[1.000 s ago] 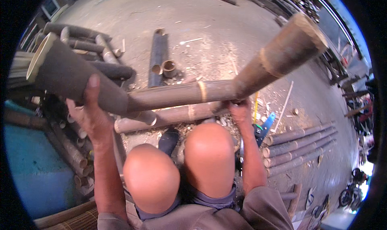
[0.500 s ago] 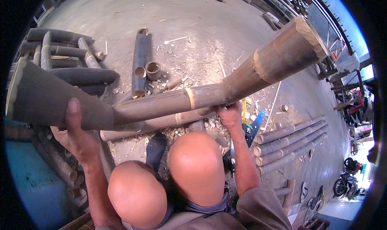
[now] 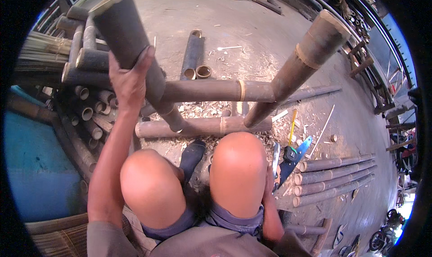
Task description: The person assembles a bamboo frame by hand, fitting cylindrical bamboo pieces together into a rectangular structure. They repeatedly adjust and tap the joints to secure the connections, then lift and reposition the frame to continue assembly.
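Note:
My left hand [image 3: 130,79] is wrapped around the left post of a bamboo frame [image 3: 216,90]. A crossbar joins that post to a second one on the right, and both posts lean outward at the top. Below the frame, a thick bamboo length [image 3: 180,128] lies crosswise in front of my feet. My right hand [image 3: 269,185] is down beside my right knee, its fingers mostly hidden. Close to it are a narrow metal blade [image 3: 276,157], a blue-bladed hand saw [image 3: 302,150] and a black and green tape measure [image 3: 290,154] with yellow tape drawn out.
Several bamboo poles [image 3: 335,178] lie side by side at the right. Ahead stand a dark bamboo piece [image 3: 192,54] and a short bamboo ring [image 3: 204,71] among wood shavings. Stacked bamboo [image 3: 92,59] and a blue panel [image 3: 42,167] are at the left. Sandals [image 3: 338,235] lie lower right.
My left hand has swung the left end of the bamboo frame up and away, so both posts now stand higher. My right hand has let go of the frame and dropped beside my right knee.

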Tool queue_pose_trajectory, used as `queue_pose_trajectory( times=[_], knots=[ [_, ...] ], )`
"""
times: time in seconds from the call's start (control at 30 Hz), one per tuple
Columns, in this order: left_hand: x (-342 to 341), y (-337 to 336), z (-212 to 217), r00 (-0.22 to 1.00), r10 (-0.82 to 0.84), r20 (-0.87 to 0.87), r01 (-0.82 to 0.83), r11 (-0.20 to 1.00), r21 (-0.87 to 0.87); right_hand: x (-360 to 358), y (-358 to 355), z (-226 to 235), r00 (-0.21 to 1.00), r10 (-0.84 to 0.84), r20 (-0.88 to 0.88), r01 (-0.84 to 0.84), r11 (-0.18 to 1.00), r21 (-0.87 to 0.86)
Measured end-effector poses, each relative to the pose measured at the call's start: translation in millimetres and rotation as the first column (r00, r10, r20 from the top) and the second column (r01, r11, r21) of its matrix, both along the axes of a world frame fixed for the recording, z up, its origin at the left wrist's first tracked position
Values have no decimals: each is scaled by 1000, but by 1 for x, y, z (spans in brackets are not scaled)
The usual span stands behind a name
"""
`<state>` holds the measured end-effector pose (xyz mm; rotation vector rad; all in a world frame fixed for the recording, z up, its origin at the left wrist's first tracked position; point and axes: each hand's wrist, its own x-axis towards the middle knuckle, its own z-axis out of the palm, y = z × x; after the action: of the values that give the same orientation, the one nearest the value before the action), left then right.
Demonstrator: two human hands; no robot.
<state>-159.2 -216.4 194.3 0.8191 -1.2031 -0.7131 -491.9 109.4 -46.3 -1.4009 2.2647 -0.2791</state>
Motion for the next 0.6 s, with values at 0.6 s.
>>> queue_pose_trajectory(
  times=[0.6],
  knots=[
    [26,-49,58,939,-263,221,236,962,139,-38,81,193,572,-99,814,613,711,-344]
  ],
)
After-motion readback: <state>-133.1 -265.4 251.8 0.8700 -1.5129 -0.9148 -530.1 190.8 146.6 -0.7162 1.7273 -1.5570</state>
